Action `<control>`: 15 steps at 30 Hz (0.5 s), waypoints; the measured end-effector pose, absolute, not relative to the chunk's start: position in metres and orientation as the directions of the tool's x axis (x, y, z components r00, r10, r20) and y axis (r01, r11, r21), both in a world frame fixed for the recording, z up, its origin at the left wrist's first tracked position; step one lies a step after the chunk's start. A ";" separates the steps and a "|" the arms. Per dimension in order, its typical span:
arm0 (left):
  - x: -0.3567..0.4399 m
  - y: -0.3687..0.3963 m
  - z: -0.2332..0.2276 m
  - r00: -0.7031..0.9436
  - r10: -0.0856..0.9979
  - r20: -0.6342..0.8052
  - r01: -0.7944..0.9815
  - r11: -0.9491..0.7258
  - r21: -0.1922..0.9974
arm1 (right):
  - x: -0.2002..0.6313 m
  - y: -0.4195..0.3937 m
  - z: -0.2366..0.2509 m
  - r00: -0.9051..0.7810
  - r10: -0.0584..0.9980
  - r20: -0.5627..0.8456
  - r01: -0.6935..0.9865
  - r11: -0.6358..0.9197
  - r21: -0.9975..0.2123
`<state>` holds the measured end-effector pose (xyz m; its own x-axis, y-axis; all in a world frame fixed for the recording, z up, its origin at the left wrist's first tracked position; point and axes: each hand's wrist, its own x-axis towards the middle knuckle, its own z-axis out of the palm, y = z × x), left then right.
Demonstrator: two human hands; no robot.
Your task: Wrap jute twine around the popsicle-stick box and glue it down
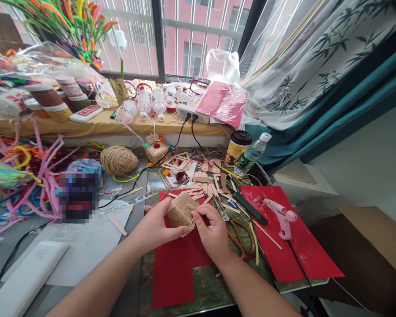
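Observation:
A small piece wrapped in brown twine is held up over a cut sheet of red paper. My left hand is closed round its left side, thumb along the lower edge. At its right edge my right hand pinches with thumb and forefinger; whether a loose twine end is between them is too small to make out. Pale stick ends show at the bottom of the wrapped piece. Scissors with bronze handles lie just right of my right hand. Loose wooden craft sticks are scattered behind both hands.
A pink glue gun rests on red paper at right, its cord trailing. Behind stand a lidded cup, a water bottle and a twine ball. Pipe cleaners and a white box lie at left.

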<state>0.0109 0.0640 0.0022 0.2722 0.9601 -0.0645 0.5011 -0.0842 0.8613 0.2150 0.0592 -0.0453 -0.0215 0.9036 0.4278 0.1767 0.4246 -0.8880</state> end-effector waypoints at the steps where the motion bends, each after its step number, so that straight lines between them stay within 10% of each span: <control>1: 0.012 0.064 0.002 0.259 0.964 -0.066 0.503 -0.076 0.861 | 0.215 0.059 -0.044 -0.023 0.903 0.430 0.180 0.427 -0.886; 15: 0.002 0.073 -0.009 0.291 0.936 -0.197 0.456 0.045 0.889 | 0.213 0.058 -0.043 -0.065 0.904 0.423 0.180 0.427 -0.886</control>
<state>0.0017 0.0732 -0.0094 0.2909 0.9363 -0.1966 0.4564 0.0448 0.8887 0.2129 0.0582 -0.0427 -0.0649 0.9039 0.4228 0.1803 0.4273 -0.8859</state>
